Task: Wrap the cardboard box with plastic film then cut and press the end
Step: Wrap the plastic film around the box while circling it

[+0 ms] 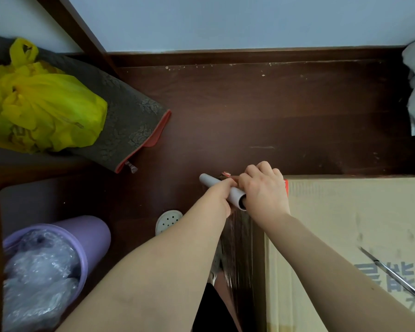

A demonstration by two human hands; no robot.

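Both arms extended forward and down, hands meeting at the far left corner of the cardboard box (345,236).

Left hand (219,195): fingers curled around the middle of the grey film roll (222,191), holding it from the near side. Most of the fingers are hidden under the roll, so grip detail is partial.

Right hand (264,188): knuckles up, fingers closed over the near end of the roll, right at the box corner. The open end of the tube shows just below the palm.

Roll is tilted, far end pointing up-left over the dark wooden floor (273,111), near end beside the box edge.

Plastic film (237,248) hangs from the roll down the left side of the box, streaky and see-through; hard to tell exactly where it touches the cardboard. Its lower part is cut off by the forearms.

Box sits at right, cut off by the frame edge; printed grey characters are only partly readable. A thin metal rod (393,274) lies across its top, ends unclear.

Something small and pinkish behind the fingers, can't identify it.

Left side: yellow plastic bag (46,104) on a dark patterned cushion (130,116), purple bin (58,255) with crumpled clear plastic inside.
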